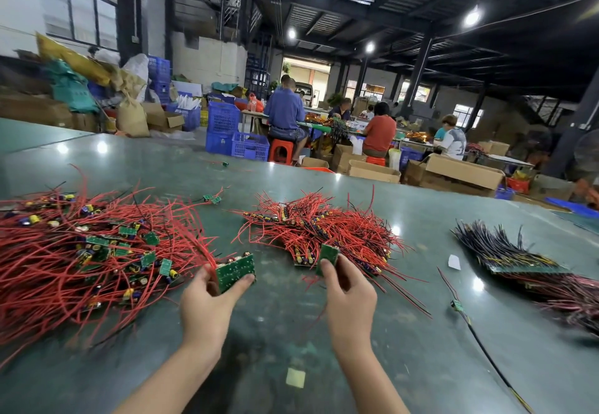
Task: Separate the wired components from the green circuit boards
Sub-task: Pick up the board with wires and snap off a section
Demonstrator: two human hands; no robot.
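My left hand [207, 300] pinches a green circuit board panel [235, 271] with red wires trailing from its top edge, held just above the dark green table [291, 332]. My right hand [348, 293] pinches a smaller green board piece [327, 258], held upright at the front of the middle pile of red-wired boards [324, 228]. A big heap of separated small boards with red wires [81, 251] lies to the left.
A row of boards with dark and red wires [525, 261] lies at the right. One loose wired component [457, 306], a white scrap [453, 261] and a yellow paper square [295, 377] lie on the table. Several people sit working beyond the far edge, among blue crates and cardboard boxes.
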